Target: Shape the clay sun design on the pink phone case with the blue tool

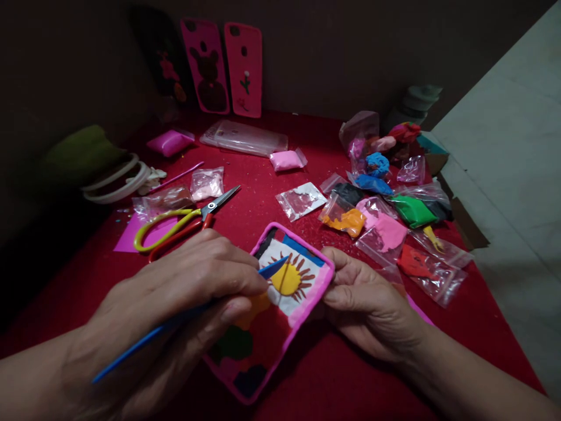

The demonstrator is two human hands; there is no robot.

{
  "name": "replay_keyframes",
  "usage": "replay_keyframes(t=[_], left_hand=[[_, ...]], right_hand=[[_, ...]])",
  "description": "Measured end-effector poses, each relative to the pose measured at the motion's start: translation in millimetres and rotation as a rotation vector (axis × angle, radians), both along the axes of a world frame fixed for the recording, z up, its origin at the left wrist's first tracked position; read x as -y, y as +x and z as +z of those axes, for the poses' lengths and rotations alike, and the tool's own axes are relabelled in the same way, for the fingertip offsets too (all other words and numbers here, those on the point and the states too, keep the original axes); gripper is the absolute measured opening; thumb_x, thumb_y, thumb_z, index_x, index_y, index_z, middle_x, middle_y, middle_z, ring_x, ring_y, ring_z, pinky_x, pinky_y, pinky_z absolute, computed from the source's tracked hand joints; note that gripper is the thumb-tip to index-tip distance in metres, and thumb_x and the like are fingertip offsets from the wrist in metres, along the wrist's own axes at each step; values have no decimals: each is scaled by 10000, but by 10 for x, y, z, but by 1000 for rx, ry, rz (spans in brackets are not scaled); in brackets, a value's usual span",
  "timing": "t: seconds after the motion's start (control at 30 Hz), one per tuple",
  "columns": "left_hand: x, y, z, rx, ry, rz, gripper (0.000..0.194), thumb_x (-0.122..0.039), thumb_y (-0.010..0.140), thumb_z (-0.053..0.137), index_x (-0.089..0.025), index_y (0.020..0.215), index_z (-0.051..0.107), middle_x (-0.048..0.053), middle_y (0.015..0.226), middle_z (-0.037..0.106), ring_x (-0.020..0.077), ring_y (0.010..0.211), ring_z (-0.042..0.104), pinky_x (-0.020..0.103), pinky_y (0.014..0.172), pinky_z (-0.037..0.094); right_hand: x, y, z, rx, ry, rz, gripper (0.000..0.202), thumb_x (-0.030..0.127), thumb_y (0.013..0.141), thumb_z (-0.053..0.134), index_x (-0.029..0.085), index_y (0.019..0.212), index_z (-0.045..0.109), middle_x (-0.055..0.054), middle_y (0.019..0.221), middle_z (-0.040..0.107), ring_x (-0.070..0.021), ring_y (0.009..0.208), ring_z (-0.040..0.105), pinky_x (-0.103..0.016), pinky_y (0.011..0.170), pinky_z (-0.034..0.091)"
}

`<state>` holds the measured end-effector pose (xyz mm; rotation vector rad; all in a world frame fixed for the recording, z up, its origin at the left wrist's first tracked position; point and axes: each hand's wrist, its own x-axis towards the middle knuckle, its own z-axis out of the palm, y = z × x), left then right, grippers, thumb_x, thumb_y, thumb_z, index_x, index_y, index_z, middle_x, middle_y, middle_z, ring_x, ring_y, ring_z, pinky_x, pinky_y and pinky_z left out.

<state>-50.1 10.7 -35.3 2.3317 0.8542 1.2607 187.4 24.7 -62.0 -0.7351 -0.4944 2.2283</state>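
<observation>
A phone case (272,356) with a raised pink rim is held tilted above the red cloth. Its surface carries coloured clay patches, with a yellow sun (287,279) and brown rays on a white area. My left hand (175,310) is closed round a blue tool (135,349), whose pointed tip lies over the upper part of the sun. Between thumb and fingers, my right hand (372,304) pinches the case at its right upper edge. The fingers behind the case are hidden.
Yellow-and-red-handled scissors (211,207) lie beyond my left hand. Bags of coloured clay (381,231) spread at the right. A clear case (245,138) lies farther back, and decorated cases (243,70) stand against the wall. White rings (118,181) are at the left.
</observation>
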Motion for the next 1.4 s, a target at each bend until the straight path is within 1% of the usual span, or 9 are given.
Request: replay_keyframes(t=[0.07, 0.23, 0.33, 0.57, 0.73, 0.87, 1.0, 1.2, 1.4], left_hand=[[-28, 12, 41, -22, -15, 10, 206, -376, 926, 551, -263, 1060, 660, 47, 874, 686, 248, 848, 667, 378, 706, 595], [-97, 9, 143, -238, -61, -17, 184, -211, 981, 461, -243, 1051, 628, 11, 916, 685, 160, 866, 651, 271, 759, 547], [-103, -15, 154, -255, -58, -31, 178, -217, 988, 460, -239, 1057, 623, 4, 937, 681, 139, 897, 645, 242, 775, 522], [-91, -27, 158, -261, -104, -68, 191, -197, 986, 447, -220, 1063, 621, 11, 928, 696, 142, 876, 646, 253, 715, 528], [-55, -29, 136, -226, -86, -3, 187, -228, 995, 456, -268, 1053, 629, -17, 952, 684, 138, 923, 628, 266, 800, 515], [-76, 1, 117, -199, -102, 23, 194, -237, 998, 454, -277, 1054, 635, -23, 977, 685, 146, 928, 642, 294, 828, 513], [-97, 12, 142, -267, -44, 18, 199, -241, 1005, 426, -258, 1022, 623, -17, 946, 685, 138, 886, 653, 277, 793, 522], [-103, -13, 152, -280, -57, -13, 188, -225, 987, 449, -232, 1040, 629, 13, 949, 682, 159, 901, 637, 262, 727, 537], [-119, 6, 141, -253, -57, -16, 189, -207, 978, 451, -243, 1040, 626, 23, 938, 697, 181, 882, 652, 307, 755, 541]], right_hand=[[-3, 4, -4, 8, -2, -3, 327, 95, 634, 784, 182, 926, 666, -57, 940, 766, -176, 893, 724, -290, 811, 556], [-19, 0, -6, 1, 10, -4, 298, 103, 638, 788, 176, 901, 667, -51, 906, 766, -165, 859, 725, -280, 802, 557], [-13, -3, -5, -8, 16, 4, 267, 96, 649, 781, 177, 876, 667, -47, 906, 764, -165, 867, 723, -280, 801, 556], [6, -5, 15, -38, 15, 12, 211, 86, 658, 768, 179, 820, 670, -25, 860, 759, -137, 815, 716, -257, 780, 557], [-6, -2, 19, -19, 13, 9, 237, 89, 650, 774, 179, 842, 668, -32, 859, 754, -150, 824, 717, -269, 786, 555], [-15, -3, 12, -23, 17, 7, 231, 90, 646, 777, 180, 825, 662, -22, 826, 746, -132, 781, 706, -255, 774, 549], [-6, -3, 8, -35, 23, 14, 203, 95, 664, 765, 179, 813, 656, -22, 839, 743, -115, 740, 684, -264, 777, 548], [-5, -11, 23, -22, 21, 17, 207, 99, 655, 771, 182, 800, 648, -13, 825, 737, -136, 801, 697, -264, 771, 552], [-5, -7, 14, -17, 24, 17, 213, 113, 662, 781, 187, 807, 644, -6, 828, 729, -123, 765, 685, -265, 775, 549]])
